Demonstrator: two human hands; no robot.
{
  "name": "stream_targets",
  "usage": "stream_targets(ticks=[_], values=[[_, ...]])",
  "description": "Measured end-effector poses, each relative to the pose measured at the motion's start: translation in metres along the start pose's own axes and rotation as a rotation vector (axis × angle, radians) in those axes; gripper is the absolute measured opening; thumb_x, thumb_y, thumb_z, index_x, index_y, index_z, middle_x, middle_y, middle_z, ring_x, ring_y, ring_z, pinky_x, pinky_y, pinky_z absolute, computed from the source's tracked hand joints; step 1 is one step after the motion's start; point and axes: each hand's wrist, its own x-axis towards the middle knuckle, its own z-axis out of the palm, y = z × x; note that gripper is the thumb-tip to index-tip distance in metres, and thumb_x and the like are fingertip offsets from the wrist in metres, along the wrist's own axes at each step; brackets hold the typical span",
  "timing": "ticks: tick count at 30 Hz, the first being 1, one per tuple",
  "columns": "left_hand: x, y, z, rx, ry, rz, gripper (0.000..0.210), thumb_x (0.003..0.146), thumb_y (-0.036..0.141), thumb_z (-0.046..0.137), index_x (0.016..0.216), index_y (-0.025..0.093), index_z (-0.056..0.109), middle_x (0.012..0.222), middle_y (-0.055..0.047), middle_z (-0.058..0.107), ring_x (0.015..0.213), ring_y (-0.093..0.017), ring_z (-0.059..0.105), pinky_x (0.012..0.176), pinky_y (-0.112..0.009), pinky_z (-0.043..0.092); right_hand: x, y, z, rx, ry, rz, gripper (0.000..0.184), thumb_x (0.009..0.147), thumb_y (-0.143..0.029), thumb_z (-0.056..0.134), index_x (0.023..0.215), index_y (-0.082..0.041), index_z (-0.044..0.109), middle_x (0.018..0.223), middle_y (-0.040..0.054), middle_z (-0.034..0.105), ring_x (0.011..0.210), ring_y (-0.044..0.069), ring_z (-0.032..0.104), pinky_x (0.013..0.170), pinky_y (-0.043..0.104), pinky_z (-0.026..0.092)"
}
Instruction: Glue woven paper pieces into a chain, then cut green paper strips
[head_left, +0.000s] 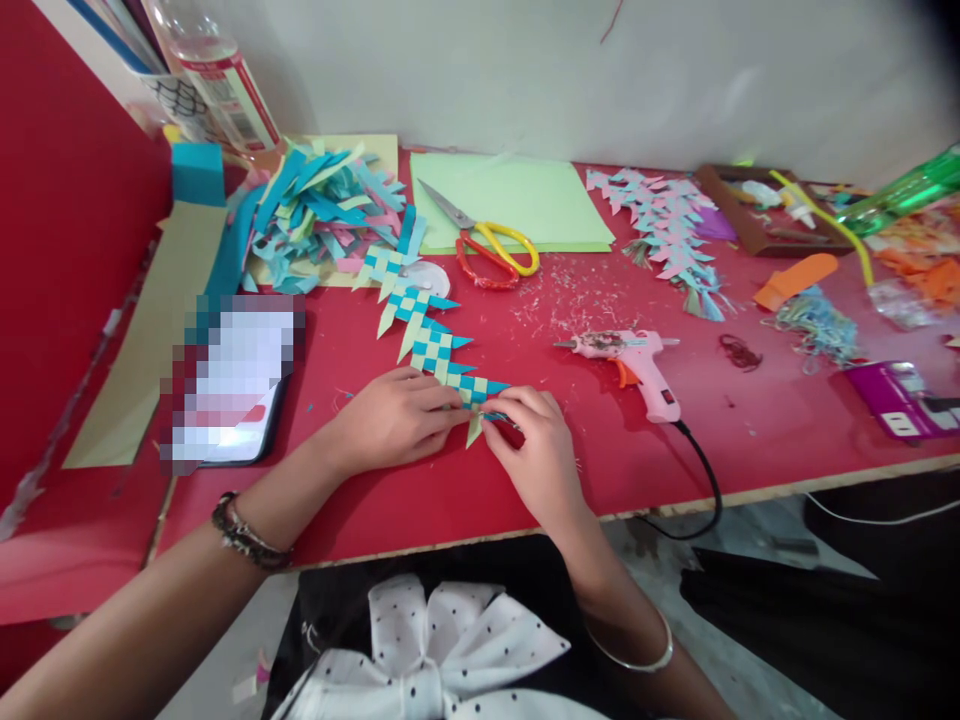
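A woven paper strip (pixel 431 345) in blue and pale green, with pointed edges, runs slantwise across the red table toward me. My left hand (pixel 405 415) lies on its near end, fingers pressed together over the weave. Across from it, my right hand (pixel 532 440) pinches a narrow blue end of the strip between thumb and forefinger. A pale green pointed tip (pixel 474 428) shows between the two hands. The undersides of my fingertips are hidden.
Scissors (pixel 480 235) lie on pale green sheets (pixel 525 195). Right of my hands rests a pink glue gun (pixel 630 360), its cord over the front edge. A phone (pixel 240 385), a heap of paper strips (pixel 322 210), a bottle (pixel 229 95) and a finished-looking pink-blue braid (pixel 667 225) surround them.
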Motion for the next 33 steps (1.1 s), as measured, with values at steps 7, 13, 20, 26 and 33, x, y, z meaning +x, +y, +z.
stream_targets(ticks=[7, 13, 20, 26, 33], values=[[0.000, 0.000, -0.001, 0.000, 0.002, -0.006, 0.025, 0.083, 0.023, 0.044, 0.101, 0.021, 0.061, 0.093, -0.003, 0.067, 0.079, -0.015, 0.059, 0.072, -0.029, 0.043, -0.001, 0.006, -0.012, 0.234, -0.006, 0.045, 0.019, 0.077, -0.015, 0.050, 0.092, -0.021, 0.058, 0.093, 0.0034, 0.059, 0.089, 0.017, 0.055, 0.079, 0.030, 0.045], [0.000, 0.000, 0.001, -0.040, 0.015, -0.017, 0.025, 0.082, 0.023, 0.043, 0.099, 0.022, 0.062, 0.094, -0.003, 0.067, 0.078, -0.015, 0.060, 0.071, -0.029, 0.044, -0.003, 0.016, -0.020, 0.492, 0.102, 0.224, 0.012, 0.079, -0.017, 0.043, 0.076, -0.019, 0.054, 0.077, 0.0026, 0.060, 0.073, 0.014, 0.057, 0.068, 0.027, 0.047], [-0.001, 0.000, 0.001, -0.108, 0.004, -0.036, 0.026, 0.079, 0.022, 0.045, 0.099, 0.020, 0.062, 0.096, -0.003, 0.066, 0.079, -0.016, 0.060, 0.070, -0.029, 0.044, -0.004, 0.014, -0.030, 0.403, 0.215, 0.258, 0.015, 0.082, -0.022, 0.042, 0.071, -0.019, 0.052, 0.060, -0.0018, 0.054, 0.050, 0.009, 0.049, 0.051, 0.020, 0.041], [-0.001, 0.000, -0.001, -0.139, -0.009, -0.057, 0.027, 0.078, 0.022, 0.045, 0.098, 0.021, 0.063, 0.097, -0.004, 0.066, 0.080, -0.016, 0.060, 0.072, -0.029, 0.044, -0.008, 0.015, -0.023, 0.445, 0.087, 0.232, 0.009, 0.081, -0.024, 0.048, 0.085, -0.019, 0.055, 0.072, 0.0007, 0.061, 0.060, 0.010, 0.057, 0.060, 0.023, 0.047], [-0.001, 0.000, 0.000, -0.159, -0.002, -0.057, 0.027, 0.078, 0.022, 0.045, 0.098, 0.020, 0.063, 0.097, -0.003, 0.066, 0.080, -0.017, 0.060, 0.071, -0.029, 0.044, -0.006, 0.010, -0.022, 0.450, 0.061, 0.211, 0.008, 0.084, -0.024, 0.044, 0.083, -0.020, 0.050, 0.068, -0.0011, 0.057, 0.057, 0.009, 0.055, 0.058, 0.022, 0.045]])
